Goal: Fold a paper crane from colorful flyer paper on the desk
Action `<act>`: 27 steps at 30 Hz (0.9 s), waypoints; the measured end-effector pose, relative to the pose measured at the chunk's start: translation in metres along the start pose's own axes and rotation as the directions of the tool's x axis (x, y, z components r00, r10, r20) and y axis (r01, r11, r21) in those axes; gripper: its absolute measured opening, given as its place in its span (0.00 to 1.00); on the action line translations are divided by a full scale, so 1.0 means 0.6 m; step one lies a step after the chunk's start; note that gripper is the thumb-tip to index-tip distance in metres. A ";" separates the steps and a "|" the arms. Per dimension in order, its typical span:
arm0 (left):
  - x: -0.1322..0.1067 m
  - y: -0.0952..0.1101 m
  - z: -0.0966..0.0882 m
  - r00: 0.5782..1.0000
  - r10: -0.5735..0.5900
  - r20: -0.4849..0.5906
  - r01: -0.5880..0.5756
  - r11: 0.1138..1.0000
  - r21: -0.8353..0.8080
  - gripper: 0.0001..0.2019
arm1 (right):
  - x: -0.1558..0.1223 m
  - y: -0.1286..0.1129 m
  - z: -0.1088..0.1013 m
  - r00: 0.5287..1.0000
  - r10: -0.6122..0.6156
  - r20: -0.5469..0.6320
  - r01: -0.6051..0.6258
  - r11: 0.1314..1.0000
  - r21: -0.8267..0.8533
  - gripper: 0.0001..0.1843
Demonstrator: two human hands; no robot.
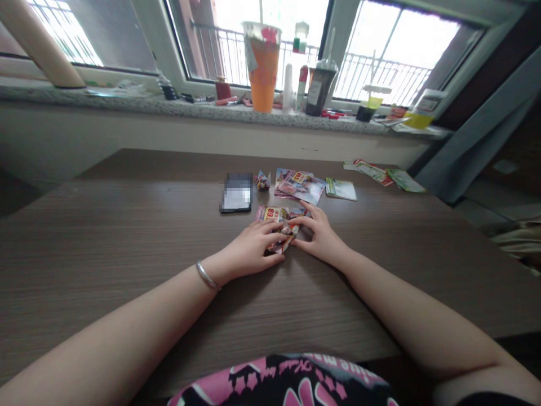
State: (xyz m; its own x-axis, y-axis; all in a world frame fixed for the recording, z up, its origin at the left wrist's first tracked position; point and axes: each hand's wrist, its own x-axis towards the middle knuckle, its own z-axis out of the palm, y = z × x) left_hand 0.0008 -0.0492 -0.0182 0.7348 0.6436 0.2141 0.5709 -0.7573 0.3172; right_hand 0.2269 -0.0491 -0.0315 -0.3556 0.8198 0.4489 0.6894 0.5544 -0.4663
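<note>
A small folded piece of colourful printed paper [285, 230] lies in front of me, its creased flaps standing up between my hands. My left hand [253, 248] comes at it from the left, fingers over it and thumb at its near edge. From the right, my right hand [322, 234] pinches its other side with fingertips and thumb. Under and behind the fold is a printed flyer [270, 213] with large price figures, partly covered by my fingers. Farther back stands a small folded paper shape [262, 181] with pointed tips.
A phone [236, 193] with a blurred screen lies left of the paper shape. Stacked flyers [301, 185], a small pile of green-white papers [341, 189] and loose leaflets [374, 173] lie toward the back right. Drink cups [264, 73] and bottles line the stone windowsill [203, 110].
</note>
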 end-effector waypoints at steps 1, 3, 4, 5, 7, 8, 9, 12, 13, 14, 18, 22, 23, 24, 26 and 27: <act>0.000 0.001 -0.001 1.000 -0.007 0.005 0.007 1.000 0.005 0.20 | 0.000 0.000 -0.002 1.000 -0.017 -0.003 0.017 1.000 -0.009 0.18; 0.000 0.003 -0.003 1.000 -0.023 0.013 0.023 1.000 0.018 0.20 | 0.000 0.000 -0.005 0.998 -0.055 -0.002 0.055 0.998 -0.022 0.15; 0.000 0.004 -0.004 0.999 -0.031 0.014 0.030 0.999 0.025 0.21 | 0.000 0.000 -0.006 0.997 -0.072 0.003 0.072 0.997 -0.023 0.14; 0.000 0.005 -0.005 0.999 -0.035 0.014 0.034 0.999 0.031 0.21 | 0.001 0.001 -0.006 0.996 -0.085 0.009 0.085 0.996 -0.021 0.13; -0.001 0.006 -0.008 0.999 -0.045 0.013 0.044 0.998 0.040 0.22 | 0.001 0.003 -0.007 0.996 -0.093 0.012 0.093 0.996 -0.018 0.12; -0.001 0.006 -0.009 0.999 -0.051 0.014 0.050 0.998 0.045 0.22 | 0.000 0.003 -0.007 0.996 -0.093 0.009 0.093 0.995 -0.022 0.12; -0.001 0.005 -0.009 0.998 -0.059 0.014 0.058 0.997 0.051 0.22 | 0.000 0.003 -0.007 0.996 -0.095 0.005 0.095 0.995 -0.028 0.12; -0.002 0.004 -0.008 0.997 -0.081 0.013 0.080 0.994 0.073 0.21 | -0.002 0.000 -0.007 0.996 -0.093 -0.010 0.093 0.994 -0.052 0.12; -0.003 0.003 -0.007 0.997 -0.082 0.010 0.081 0.994 0.079 0.21 | -0.003 -0.002 -0.007 0.996 -0.086 -0.014 0.085 0.995 -0.060 0.13; -0.003 0.003 -0.006 0.997 -0.082 0.006 0.081 0.993 0.086 0.21 | -0.004 -0.003 -0.007 0.997 -0.076 -0.019 0.074 0.995 -0.066 0.13; -0.004 0.005 -0.004 0.996 -0.084 -0.001 0.084 0.990 0.113 0.20 | -0.004 -0.006 -0.009 0.998 -0.055 0.013 0.055 0.995 -0.081 0.13; -0.002 0.008 -0.007 0.996 -0.088 -0.013 0.089 0.987 0.131 0.18 | 0.000 -0.001 -0.009 0.990 -0.083 0.111 0.087 0.996 -0.035 0.10; -0.001 0.009 -0.008 0.996 -0.087 -0.017 0.088 0.988 0.128 0.17 | 0.001 0.000 -0.009 0.987 -0.096 0.129 0.098 0.995 -0.010 0.09; 0.000 0.009 -0.008 0.996 -0.086 -0.019 0.088 0.989 0.123 0.17 | 0.002 0.001 -0.009 0.984 -0.108 0.141 0.107 0.994 0.013 0.09; 0.001 0.008 -0.008 0.995 -0.096 -0.021 0.097 0.990 0.104 0.17 | 0.003 0.003 -0.008 0.982 -0.120 0.143 0.114 0.992 0.049 0.10; 0.002 0.008 -0.008 0.994 -0.109 -0.023 0.110 0.990 0.093 0.17 | 0.004 0.003 -0.008 0.985 -0.115 0.131 0.108 0.992 0.058 0.11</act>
State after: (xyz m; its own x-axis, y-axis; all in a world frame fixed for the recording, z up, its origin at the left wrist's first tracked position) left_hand 0.0026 -0.0516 -0.0120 0.6597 0.7244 0.1999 0.6800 -0.6887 0.2517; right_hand 0.2303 -0.0468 -0.0280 -0.5122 0.7625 0.3954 0.6090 0.6470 -0.4588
